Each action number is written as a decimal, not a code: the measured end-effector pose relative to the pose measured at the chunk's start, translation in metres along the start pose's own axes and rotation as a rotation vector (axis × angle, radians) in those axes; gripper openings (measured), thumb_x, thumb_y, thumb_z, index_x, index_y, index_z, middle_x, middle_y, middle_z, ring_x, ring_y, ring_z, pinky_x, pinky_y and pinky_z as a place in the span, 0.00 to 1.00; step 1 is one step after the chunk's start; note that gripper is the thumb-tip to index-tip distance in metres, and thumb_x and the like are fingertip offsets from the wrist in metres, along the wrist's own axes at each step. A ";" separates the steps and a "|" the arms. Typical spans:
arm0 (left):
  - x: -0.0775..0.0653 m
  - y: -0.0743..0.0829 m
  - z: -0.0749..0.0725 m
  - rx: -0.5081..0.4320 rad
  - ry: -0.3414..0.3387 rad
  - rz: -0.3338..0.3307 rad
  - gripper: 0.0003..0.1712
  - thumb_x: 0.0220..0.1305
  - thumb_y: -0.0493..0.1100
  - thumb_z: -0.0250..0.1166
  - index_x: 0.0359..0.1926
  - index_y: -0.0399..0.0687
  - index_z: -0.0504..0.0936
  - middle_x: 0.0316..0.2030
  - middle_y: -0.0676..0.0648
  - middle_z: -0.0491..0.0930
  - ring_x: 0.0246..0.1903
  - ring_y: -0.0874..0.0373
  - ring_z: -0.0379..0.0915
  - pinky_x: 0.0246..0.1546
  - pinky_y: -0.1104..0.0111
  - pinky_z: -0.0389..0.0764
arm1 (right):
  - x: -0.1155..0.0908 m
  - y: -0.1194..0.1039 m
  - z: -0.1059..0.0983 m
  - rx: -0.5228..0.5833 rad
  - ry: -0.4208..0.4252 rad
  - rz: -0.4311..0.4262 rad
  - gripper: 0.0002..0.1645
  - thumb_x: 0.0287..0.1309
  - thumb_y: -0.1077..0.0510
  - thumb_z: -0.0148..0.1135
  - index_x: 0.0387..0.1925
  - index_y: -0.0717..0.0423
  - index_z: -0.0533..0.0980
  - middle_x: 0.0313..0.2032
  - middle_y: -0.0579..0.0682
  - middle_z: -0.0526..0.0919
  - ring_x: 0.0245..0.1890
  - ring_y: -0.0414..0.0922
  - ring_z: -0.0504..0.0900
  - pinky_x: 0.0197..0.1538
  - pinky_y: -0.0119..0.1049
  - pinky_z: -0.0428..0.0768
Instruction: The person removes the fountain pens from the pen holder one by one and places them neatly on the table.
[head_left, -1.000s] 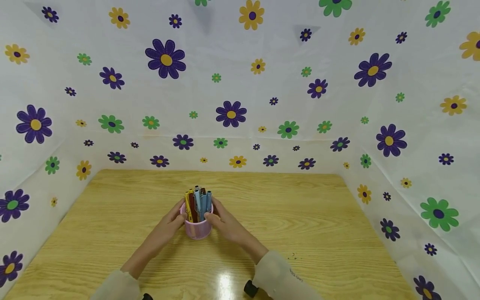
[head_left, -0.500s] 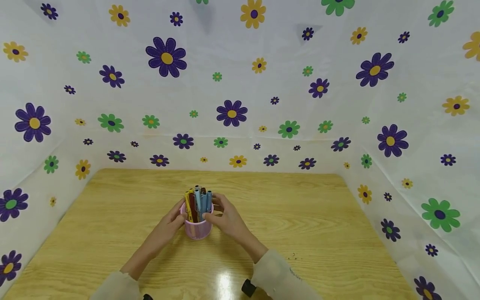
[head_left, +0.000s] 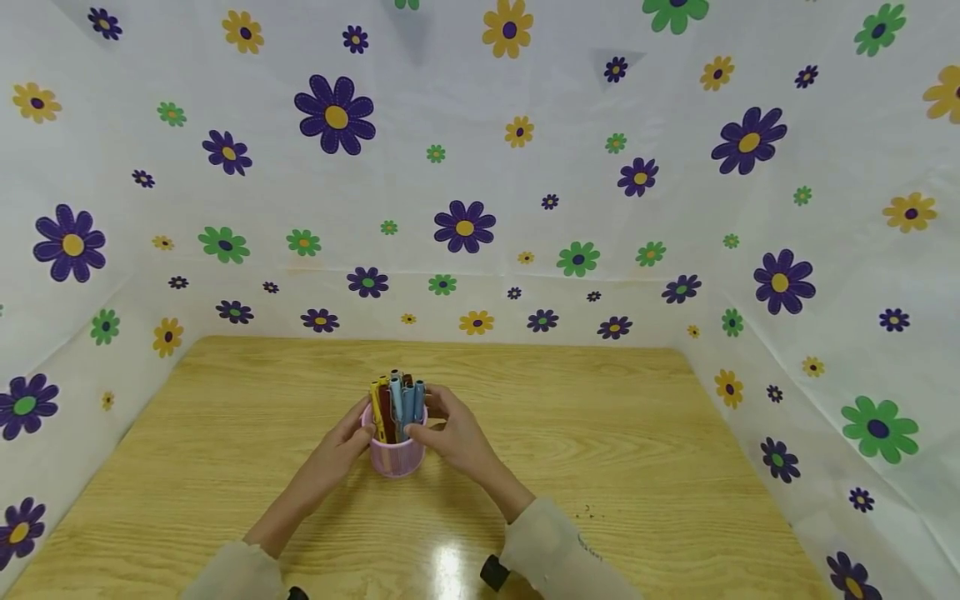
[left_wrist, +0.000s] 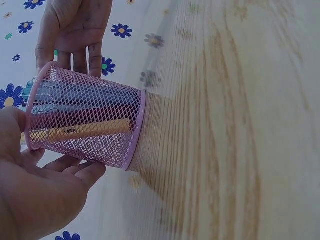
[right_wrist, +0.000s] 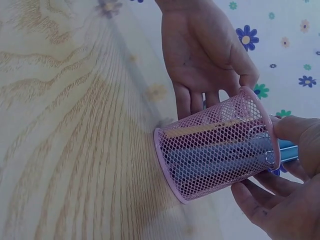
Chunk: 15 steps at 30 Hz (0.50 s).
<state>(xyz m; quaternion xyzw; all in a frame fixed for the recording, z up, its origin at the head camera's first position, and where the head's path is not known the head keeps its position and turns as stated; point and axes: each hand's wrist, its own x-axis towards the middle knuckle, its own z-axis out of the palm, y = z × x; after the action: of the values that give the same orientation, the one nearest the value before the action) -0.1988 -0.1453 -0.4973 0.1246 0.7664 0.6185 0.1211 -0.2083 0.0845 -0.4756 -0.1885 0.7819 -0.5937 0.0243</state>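
Observation:
A pink mesh pen holder point(head_left: 396, 462) stands upright on the wooden table, filled with several clipped pens. Yellow pens point(head_left: 377, 410) are on its left, dark red ones point(head_left: 387, 415) in the middle, blue ones point(head_left: 408, 407) on the right. My left hand point(head_left: 337, 450) holds the holder's left side, thumb near the rim and fingers along the mesh point(left_wrist: 107, 150). On the opposite side my right hand point(head_left: 459, 440) grips near the rim point(right_wrist: 270, 132), thumb in front and fingers curved behind. Blue pen ends point(right_wrist: 288, 151) protrude between that thumb and fingers.
The wooden table point(head_left: 600, 433) extends around the holder. White sheeting point(head_left: 480, 183) printed with flowers encloses its back and both sides. A few small dark marks point(head_left: 588, 512) lie on the table to the right of the right forearm.
My right hand has shifted slightly, its fingers lifting and a gap appearing between thumb and fingers. The left hand and pen holder have stayed in place.

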 end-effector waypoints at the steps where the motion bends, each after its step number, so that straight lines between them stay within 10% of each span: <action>1: 0.000 0.000 0.000 0.001 0.002 -0.003 0.37 0.84 0.50 0.46 0.84 0.46 0.43 0.80 0.33 0.44 0.77 0.35 0.45 0.74 0.46 0.56 | 0.001 0.000 0.000 -0.004 0.006 0.001 0.35 0.67 0.58 0.69 0.71 0.62 0.68 0.61 0.61 0.80 0.59 0.55 0.80 0.57 0.47 0.83; 15: 0.001 -0.003 0.002 0.019 0.035 -0.009 0.37 0.84 0.49 0.45 0.83 0.42 0.42 0.80 0.31 0.45 0.76 0.34 0.48 0.73 0.46 0.57 | 0.010 0.006 -0.002 -0.036 0.084 -0.008 0.14 0.77 0.59 0.57 0.55 0.63 0.81 0.46 0.55 0.86 0.45 0.47 0.84 0.48 0.42 0.87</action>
<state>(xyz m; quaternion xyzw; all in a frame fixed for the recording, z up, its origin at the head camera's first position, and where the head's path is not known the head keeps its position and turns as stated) -0.1993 -0.1433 -0.5005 0.1112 0.7747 0.6128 0.1093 -0.2199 0.0840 -0.4785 -0.1668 0.7922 -0.5868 -0.0141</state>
